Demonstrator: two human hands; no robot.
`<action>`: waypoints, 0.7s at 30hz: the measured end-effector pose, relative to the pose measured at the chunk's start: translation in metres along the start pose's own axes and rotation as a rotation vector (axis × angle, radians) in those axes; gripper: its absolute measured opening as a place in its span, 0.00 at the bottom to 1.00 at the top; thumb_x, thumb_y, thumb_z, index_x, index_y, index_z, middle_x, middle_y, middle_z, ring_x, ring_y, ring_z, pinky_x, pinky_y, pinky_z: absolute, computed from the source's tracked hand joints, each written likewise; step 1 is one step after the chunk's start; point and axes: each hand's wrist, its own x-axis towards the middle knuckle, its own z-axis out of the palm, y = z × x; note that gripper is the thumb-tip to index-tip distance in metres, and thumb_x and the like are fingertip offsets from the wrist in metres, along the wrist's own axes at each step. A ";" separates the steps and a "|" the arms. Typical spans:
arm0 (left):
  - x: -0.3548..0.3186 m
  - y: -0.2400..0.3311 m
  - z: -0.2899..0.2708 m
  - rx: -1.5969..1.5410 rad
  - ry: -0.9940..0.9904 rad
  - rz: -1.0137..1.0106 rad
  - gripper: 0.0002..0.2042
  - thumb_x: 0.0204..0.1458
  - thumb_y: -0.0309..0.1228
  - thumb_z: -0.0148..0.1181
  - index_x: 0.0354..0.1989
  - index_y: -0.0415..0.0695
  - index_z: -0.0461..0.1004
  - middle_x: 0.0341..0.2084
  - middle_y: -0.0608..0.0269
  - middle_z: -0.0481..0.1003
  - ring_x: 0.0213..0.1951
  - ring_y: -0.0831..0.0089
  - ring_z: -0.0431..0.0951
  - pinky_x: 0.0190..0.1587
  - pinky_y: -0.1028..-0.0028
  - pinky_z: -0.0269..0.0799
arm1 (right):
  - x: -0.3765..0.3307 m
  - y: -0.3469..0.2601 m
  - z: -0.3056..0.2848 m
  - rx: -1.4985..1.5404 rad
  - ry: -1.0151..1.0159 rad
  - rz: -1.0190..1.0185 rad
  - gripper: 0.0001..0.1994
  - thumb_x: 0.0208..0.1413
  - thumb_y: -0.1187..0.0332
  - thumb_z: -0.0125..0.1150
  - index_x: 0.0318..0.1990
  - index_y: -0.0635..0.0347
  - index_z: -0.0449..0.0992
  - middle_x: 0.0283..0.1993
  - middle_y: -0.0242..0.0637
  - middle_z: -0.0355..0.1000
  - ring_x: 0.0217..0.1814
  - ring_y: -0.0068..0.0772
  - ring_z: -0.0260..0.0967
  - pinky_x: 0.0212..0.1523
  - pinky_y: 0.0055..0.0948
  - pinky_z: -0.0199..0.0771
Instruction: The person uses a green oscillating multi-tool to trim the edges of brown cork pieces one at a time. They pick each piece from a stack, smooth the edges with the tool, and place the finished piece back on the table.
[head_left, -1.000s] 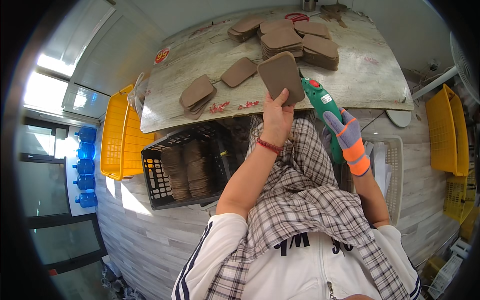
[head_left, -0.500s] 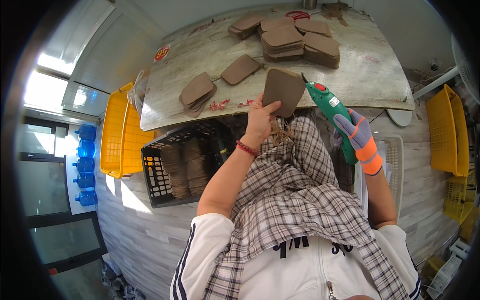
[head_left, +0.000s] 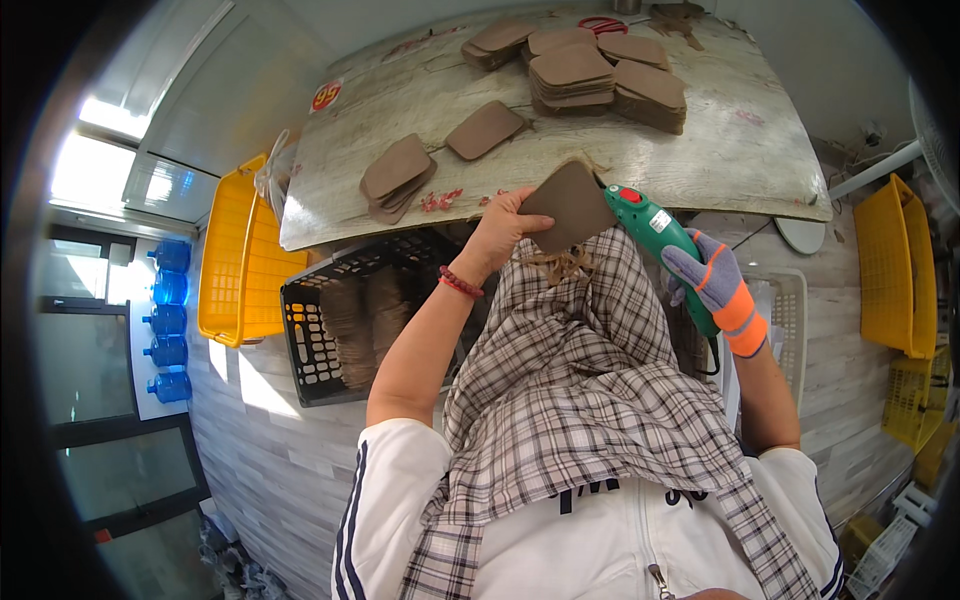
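Observation:
Pinched between the thumb and fingers of my left hand (head_left: 503, 228) is a brown, round-cornered pad (head_left: 573, 203), tilted above my lap at the table's front edge. My right hand (head_left: 712, 278), in a grey and orange glove, is wrapped round green corded electric scissors (head_left: 648, 222) with a red switch. Their tip meets the pad's right edge, and the blades are mostly hidden there. A thin strip of trimming curls at the pad's upper right corner. Several brown offcuts (head_left: 560, 262) lie on the plaid apron (head_left: 560, 390) under the pad.
On the table (head_left: 400, 110) are tall stacks of pads (head_left: 572, 68), a single pad (head_left: 485, 130), a small pile (head_left: 397, 170) and red-handled scissors (head_left: 603, 24). A black crate (head_left: 315, 370) of pads stands below left. Yellow crates (head_left: 225, 290) flank both sides; a white basket (head_left: 790, 300) is right.
My left hand has moved left and lower, turning the pad so that its corner points up. The electric scissors now reach the pad's right edge, with a strip showing at the corner.

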 end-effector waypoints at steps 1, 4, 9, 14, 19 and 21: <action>-0.001 0.000 0.000 0.019 -0.015 -0.020 0.19 0.46 0.17 0.58 0.50 0.36 0.70 0.40 0.63 0.76 0.39 0.78 0.74 0.44 0.77 0.70 | 0.000 -0.002 0.002 0.005 0.001 0.005 0.16 0.52 0.62 0.62 0.41 0.64 0.69 0.23 0.28 0.66 0.19 0.15 0.63 0.19 0.16 0.64; -0.003 0.002 -0.002 0.065 -0.053 -0.067 0.20 0.47 0.18 0.58 0.51 0.36 0.68 0.41 0.63 0.75 0.41 0.77 0.74 0.47 0.77 0.69 | 0.003 -0.002 0.003 0.012 -0.003 -0.015 0.15 0.52 0.62 0.62 0.40 0.63 0.69 0.23 0.28 0.66 0.19 0.15 0.63 0.19 0.16 0.64; -0.008 0.012 -0.004 0.169 -0.034 -0.098 0.18 0.47 0.18 0.57 0.49 0.36 0.70 0.39 0.66 0.75 0.40 0.79 0.72 0.44 0.79 0.67 | 0.004 -0.003 0.003 0.001 -0.033 -0.020 0.16 0.52 0.62 0.62 0.40 0.64 0.69 0.23 0.28 0.66 0.19 0.15 0.64 0.19 0.17 0.64; -0.012 0.026 -0.009 0.433 0.051 0.057 0.13 0.46 0.19 0.59 0.42 0.35 0.71 0.35 0.67 0.74 0.37 0.80 0.71 0.42 0.79 0.67 | 0.002 -0.003 0.002 -0.031 -0.077 0.035 0.18 0.52 0.61 0.63 0.42 0.65 0.69 0.22 0.29 0.67 0.19 0.16 0.64 0.19 0.18 0.65; -0.013 0.029 -0.022 0.429 0.241 0.132 0.09 0.46 0.22 0.62 0.36 0.37 0.73 0.30 0.67 0.75 0.32 0.80 0.73 0.37 0.79 0.69 | 0.003 0.002 0.003 -0.076 -0.103 0.007 0.20 0.51 0.60 0.63 0.45 0.66 0.69 0.22 0.29 0.67 0.18 0.17 0.64 0.19 0.18 0.66; -0.013 0.030 -0.024 0.293 0.247 0.173 0.08 0.46 0.22 0.62 0.35 0.38 0.73 0.28 0.66 0.76 0.31 0.80 0.74 0.35 0.79 0.70 | 0.002 0.002 0.005 -0.100 -0.115 0.006 0.20 0.51 0.59 0.63 0.45 0.67 0.70 0.22 0.29 0.67 0.19 0.16 0.65 0.20 0.18 0.66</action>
